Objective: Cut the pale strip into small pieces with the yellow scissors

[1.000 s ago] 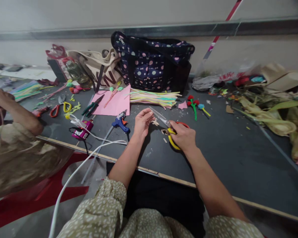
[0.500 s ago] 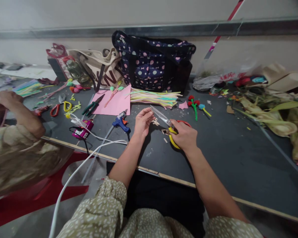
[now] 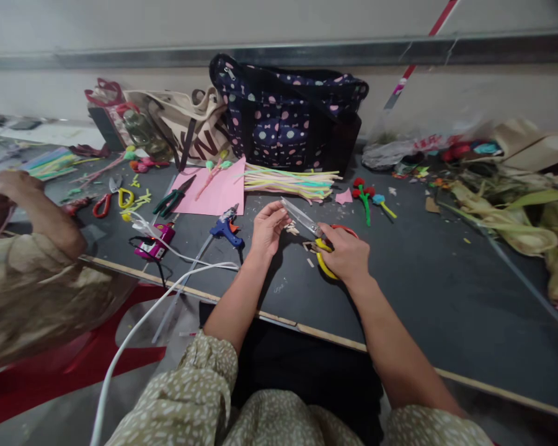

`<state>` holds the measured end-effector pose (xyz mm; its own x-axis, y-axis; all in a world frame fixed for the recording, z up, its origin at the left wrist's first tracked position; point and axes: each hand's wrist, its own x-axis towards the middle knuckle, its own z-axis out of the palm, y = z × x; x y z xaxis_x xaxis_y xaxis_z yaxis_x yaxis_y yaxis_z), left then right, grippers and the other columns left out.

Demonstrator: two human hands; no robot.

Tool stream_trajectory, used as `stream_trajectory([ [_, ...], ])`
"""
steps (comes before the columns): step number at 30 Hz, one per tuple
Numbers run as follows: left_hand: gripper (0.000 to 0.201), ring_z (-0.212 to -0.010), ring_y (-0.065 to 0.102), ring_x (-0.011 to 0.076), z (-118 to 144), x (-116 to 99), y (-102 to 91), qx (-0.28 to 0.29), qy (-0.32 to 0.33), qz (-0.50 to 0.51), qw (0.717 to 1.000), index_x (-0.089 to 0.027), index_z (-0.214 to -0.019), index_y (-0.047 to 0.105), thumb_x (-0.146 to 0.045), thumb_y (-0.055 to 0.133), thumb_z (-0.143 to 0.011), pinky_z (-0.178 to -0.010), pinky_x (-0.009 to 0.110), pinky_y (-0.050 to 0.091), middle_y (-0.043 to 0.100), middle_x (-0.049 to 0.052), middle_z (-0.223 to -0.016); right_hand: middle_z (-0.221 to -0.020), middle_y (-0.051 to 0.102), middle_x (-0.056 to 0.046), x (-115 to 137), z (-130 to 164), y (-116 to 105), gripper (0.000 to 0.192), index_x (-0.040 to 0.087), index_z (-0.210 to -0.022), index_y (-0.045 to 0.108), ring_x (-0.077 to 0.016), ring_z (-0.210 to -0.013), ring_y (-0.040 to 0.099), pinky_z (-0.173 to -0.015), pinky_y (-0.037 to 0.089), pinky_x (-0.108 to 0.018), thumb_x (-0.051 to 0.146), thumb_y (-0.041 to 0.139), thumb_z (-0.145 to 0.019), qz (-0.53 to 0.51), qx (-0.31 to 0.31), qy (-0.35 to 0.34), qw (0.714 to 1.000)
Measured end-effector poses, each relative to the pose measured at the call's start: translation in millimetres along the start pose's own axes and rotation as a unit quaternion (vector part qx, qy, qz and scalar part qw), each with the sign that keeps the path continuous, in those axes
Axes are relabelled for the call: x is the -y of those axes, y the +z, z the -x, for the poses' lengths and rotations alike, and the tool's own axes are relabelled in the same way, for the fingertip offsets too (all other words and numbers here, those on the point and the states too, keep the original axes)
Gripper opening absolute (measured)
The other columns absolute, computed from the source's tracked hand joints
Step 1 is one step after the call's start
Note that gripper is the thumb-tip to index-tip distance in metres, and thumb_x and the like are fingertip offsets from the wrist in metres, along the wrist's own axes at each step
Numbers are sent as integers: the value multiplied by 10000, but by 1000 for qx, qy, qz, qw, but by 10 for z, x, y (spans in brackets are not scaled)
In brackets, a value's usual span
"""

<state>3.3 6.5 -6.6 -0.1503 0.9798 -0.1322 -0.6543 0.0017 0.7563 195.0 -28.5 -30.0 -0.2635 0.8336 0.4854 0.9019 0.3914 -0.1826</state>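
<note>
My right hand (image 3: pixel 346 255) grips scissors (image 3: pixel 307 224) with yellow and red handles, the blades pointing up and left toward my left hand. My left hand (image 3: pixel 267 228) pinches a small pale scrap (image 3: pixel 289 229) right beside the blades. Small cut bits (image 3: pixel 309 248) lie on the dark table (image 3: pixel 423 291) between and below the hands.
A blue glue gun (image 3: pixel 224 228) and pink paper (image 3: pixel 216 192) lie left of my hands. Behind them are a bundle of pipe cleaners (image 3: pixel 288 181), a dotted bag (image 3: pixel 288 121), a beige tote (image 3: pixel 186 130) and pliers (image 3: pixel 174 199). Red pipe-cleaner flowers (image 3: pixel 363 197) lie to the right. Another person's arm (image 3: pixel 32 214) works at left.
Almost nothing has moved. The scissors and my hands hold nearly the same pose; the other person's hand at left shifted slightly.
</note>
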Motion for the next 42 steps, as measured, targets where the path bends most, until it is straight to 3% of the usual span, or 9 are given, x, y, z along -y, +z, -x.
stream_trajectory([
  [11, 251, -578, 590, 73, 8, 14, -3, 3, 8, -3, 1000, -180, -769, 681, -174, 818, -560, -648, 234, 502, 640, -41, -655, -816, 687, 8, 7, 1, 5, 329, 271, -1142, 674, -121, -728, 574, -580, 277, -261, 308, 523, -852, 18, -23, -2, 1000],
  [23, 279, -582, 589, 71, 19, 10, 12, -5, 5, -16, 1000, -178, -784, 673, -195, 826, -551, -660, 236, 499, 637, -39, -659, -807, 687, -9, 6, 10, 4, 349, 278, -1148, 672, -124, -714, 552, -574, 268, -265, 307, 468, -867, 14, 6, 13, 1000],
  [42, 280, -589, 594, 59, 14, -2, 10, 2, 0, -10, 1000, -171, -795, 687, -199, 840, -562, -651, 219, 500, 670, -33, -707, -849, 717, -3, -10, 10, 6, 320, 260, -1121, 670, -131, -734, 607, -601, 331, -252, 308, 528, -839, -25, 14, 21, 999],
])
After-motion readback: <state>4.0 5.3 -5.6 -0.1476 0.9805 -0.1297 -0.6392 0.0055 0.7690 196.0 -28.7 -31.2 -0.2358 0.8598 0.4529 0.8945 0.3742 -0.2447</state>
